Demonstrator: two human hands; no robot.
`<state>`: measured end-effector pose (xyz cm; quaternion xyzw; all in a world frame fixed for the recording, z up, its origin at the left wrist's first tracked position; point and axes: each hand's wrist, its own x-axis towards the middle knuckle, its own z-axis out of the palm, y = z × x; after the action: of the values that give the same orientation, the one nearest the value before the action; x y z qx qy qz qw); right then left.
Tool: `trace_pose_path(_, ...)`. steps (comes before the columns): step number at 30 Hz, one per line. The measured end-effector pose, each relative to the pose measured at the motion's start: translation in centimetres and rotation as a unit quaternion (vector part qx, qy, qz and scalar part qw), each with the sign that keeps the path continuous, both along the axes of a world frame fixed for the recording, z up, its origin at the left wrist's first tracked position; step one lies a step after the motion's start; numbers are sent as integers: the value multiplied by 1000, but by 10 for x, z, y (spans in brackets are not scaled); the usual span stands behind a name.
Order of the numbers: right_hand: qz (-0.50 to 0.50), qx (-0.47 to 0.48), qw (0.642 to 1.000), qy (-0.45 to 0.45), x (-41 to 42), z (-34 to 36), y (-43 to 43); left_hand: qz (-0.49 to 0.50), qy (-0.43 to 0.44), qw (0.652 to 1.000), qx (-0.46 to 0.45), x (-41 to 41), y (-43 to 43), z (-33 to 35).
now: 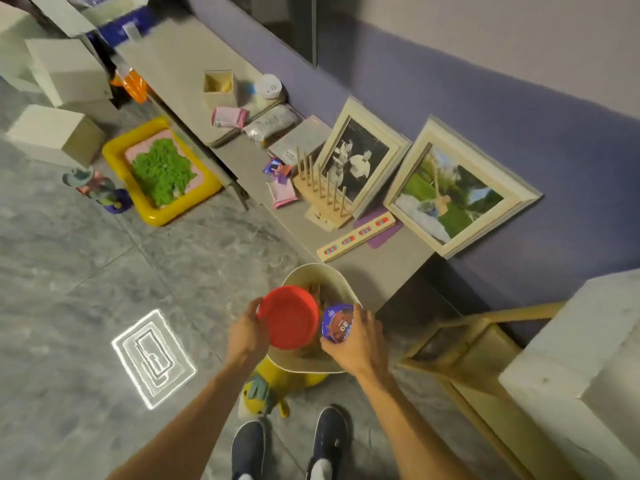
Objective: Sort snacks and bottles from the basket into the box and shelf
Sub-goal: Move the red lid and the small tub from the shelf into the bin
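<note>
Fingers of the left hand (246,332) curl round the left rim of a red tub (290,317), thumb over its top edge, clamped on it above the basket (341,292). Those of the right hand (356,337) wrap a small blue cup (337,322), thumb under and the rest over its far side, holding it at the basket's right rim.

From the head view, both tubs hang over the basket's mouth, which stands on the floor at the near end of the bench (381,268). I would judge the red tub light and stiff, with a smooth lid that could slip, so a hold across the rim serves best. The blue cup has a foil-like top that looks easy to dent; better to grip its wall than press the lid. More brownish things lie deeper in the basket, too shadowed to name.

Along the bench, pink packets (230,116) lie near the far end beside a small wooden box (219,85), and more packets (281,194) sit at the front edge by a peg rack (320,192). Two frames (460,188) lean on the wall. A yellow tray (161,169) on the floor holds green stuff.
</note>
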<state>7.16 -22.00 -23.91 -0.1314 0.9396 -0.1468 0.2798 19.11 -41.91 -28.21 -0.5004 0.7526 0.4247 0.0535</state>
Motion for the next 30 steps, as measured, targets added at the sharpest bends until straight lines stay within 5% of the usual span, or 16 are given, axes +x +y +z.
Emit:
trace_pose_path(7, 20, 45, 998, 26, 7, -66, -8, -34, -26, 998, -40, -5, 6, -53)
trace_pose_path(15, 47, 57, 997, 35, 22, -49, -8, -73, -28, 995, -69, -4, 14, -28)
trace_pose_path(24, 15, 9, 998, 53, -4, 71, 6, -170, -15, 978, -121, -10, 1, 95)
trace_pose_path(30, -18, -19, 991, 129, -13, 198, 19, -245, 40, 934, -256, -20, -10, 229)
